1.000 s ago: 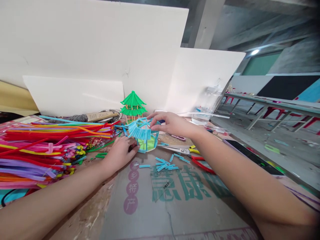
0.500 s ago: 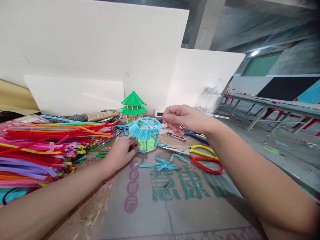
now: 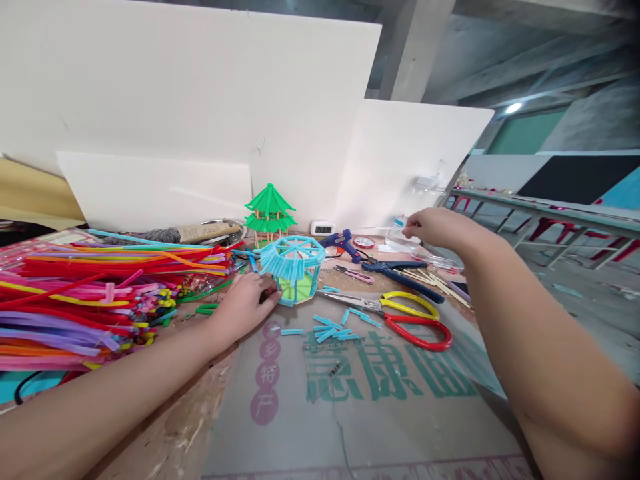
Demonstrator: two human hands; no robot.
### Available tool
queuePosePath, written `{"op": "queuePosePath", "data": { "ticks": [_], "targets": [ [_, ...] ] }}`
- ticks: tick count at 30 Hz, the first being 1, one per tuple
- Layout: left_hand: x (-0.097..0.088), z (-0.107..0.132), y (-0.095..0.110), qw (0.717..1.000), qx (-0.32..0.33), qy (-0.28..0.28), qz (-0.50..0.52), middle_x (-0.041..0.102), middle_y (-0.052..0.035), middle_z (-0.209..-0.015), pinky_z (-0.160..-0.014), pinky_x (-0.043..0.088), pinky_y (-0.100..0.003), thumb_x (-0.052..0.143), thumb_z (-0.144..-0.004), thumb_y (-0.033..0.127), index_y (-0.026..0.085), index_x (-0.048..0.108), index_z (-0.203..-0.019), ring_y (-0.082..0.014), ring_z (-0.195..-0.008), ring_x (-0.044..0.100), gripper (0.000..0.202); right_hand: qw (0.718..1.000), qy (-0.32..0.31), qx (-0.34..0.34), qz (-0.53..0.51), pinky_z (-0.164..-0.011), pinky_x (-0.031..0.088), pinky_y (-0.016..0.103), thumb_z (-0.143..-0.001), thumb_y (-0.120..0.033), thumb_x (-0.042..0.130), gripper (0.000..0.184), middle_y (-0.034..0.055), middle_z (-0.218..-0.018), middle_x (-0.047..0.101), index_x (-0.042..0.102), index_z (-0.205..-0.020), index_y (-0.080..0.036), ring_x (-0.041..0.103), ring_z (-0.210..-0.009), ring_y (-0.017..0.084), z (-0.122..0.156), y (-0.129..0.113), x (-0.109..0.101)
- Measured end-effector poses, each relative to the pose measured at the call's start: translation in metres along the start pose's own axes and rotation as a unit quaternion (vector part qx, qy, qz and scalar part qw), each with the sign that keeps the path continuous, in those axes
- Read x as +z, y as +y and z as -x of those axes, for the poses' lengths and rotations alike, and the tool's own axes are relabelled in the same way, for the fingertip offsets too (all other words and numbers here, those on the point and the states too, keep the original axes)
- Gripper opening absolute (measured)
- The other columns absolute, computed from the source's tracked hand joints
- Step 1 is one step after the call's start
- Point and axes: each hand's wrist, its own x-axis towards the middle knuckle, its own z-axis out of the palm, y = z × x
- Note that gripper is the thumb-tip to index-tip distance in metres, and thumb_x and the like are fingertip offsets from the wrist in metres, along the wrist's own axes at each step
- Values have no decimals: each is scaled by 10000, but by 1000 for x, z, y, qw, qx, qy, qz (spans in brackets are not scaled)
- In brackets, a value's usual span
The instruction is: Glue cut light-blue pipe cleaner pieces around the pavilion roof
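Note:
A small blue pavilion model [image 3: 295,267] made of cut straw pieces stands on the table with a green floor inside. My left hand [image 3: 245,308] rests at its left base, fingers curled against it. My right hand [image 3: 435,228] is off to the far right, above a clear plastic container [image 3: 417,248], fingers drawn together in a pinch; what they hold, if anything, is too small to see. Short blue straw pieces [image 3: 333,327] lie loose in front of the model. A finished green pavilion model [image 3: 269,212] stands behind it.
A big heap of coloured straws [image 3: 100,293] fills the left side. Scissors with red and yellow handles [image 3: 400,315], blue pliers [image 3: 400,275], a blue glue gun [image 3: 345,243], a small digital clock [image 3: 323,228] and thin sticks lie to the right. White boards stand behind.
My right hand left the top of the blue model and swung right to the clear container, uncovering the glue gun and pliers. My left hand stayed at the model's base.

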Motion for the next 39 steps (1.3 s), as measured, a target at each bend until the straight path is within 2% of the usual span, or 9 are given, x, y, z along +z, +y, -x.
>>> {"op": "queuePosePath", "data": {
  "ticks": [3,7,9,12,15,18,21,28,39],
  "targets": [
    [-1,0,0,1000,1,0,0,653,-51,-801,-750,384,-320,473,-914,314,189,622,-775,-212,-825,581,239,998,-29,-40,-43,-630,389,308,-795,-215,591,103,96,-846,691,681,-817,-171,581,-718,200,1,-4,2],
    [0,0,-1,1000,6,0,1,646,-48,-788,-732,380,-313,471,-913,309,191,612,-763,-207,-810,575,237,962,-42,-215,-165,-680,427,288,-800,-439,622,264,50,-861,691,676,-843,-184,606,-786,195,8,-35,3],
    [0,0,-1,1000,6,2,2,642,-47,-789,-725,377,-311,470,-916,316,190,605,-762,-205,-809,572,241,939,-62,-287,-181,-727,436,295,-857,-424,547,281,58,-915,692,692,-866,-183,613,-841,198,13,-55,5],
    [1,0,-2,1000,6,3,3,634,-44,-780,-718,374,-309,474,-917,320,188,591,-744,-202,-805,568,247,919,-22,-326,-218,-738,443,285,-869,-320,544,247,56,-983,678,669,-1037,-188,609,-863,181,24,-81,8],
    [1,0,-2,1000,8,6,4,633,-41,-787,-713,372,-308,475,-919,312,187,585,-748,-198,-805,566,238,899,53,-369,-228,-706,428,275,-846,-358,624,298,49,-938,645,647,-1085,-181,581,-810,168,35,-102,13],
    [1,1,-2,1000,13,12,6,637,-39,-794,-708,373,-309,469,-924,311,187,587,-755,-196,-805,566,241,894,96,-388,-201,-680,400,276,-806,-429,686,405,47,-921,621,627,-1127,-188,557,-784,173,46,-117,20],
    [1,2,-1,1000,16,15,7,646,-38,-800,-713,376,-313,466,-924,312,188,590,-754,-200,-813,571,244,895,107,-401,-163,-683,386,280,-796,-429,705,449,59,-970,628,604,-1168,-200,563,-817,189,53,-127,26],
    [1,1,-3,1000,16,14,7,664,-42,-811,-733,386,-325,484,-914,306,191,611,-779,-211,-831,585,218,898,143,-400,-118,-671,356,283,-829,-422,673,363,53,-940,633,605,-1118,-215,568,-808,201,53,-131,35],
    [0,1,0,1000,8,14,12,668,-38,-830,-753,385,-335,479,-916,312,192,610,-789,-215,-846,590,218,900,130,-398,-123,-647,315,264,-822,-393,694,288,23,-838,618,635,-1039,-213,541,-746,172,53,-134,35]
  ]
}}
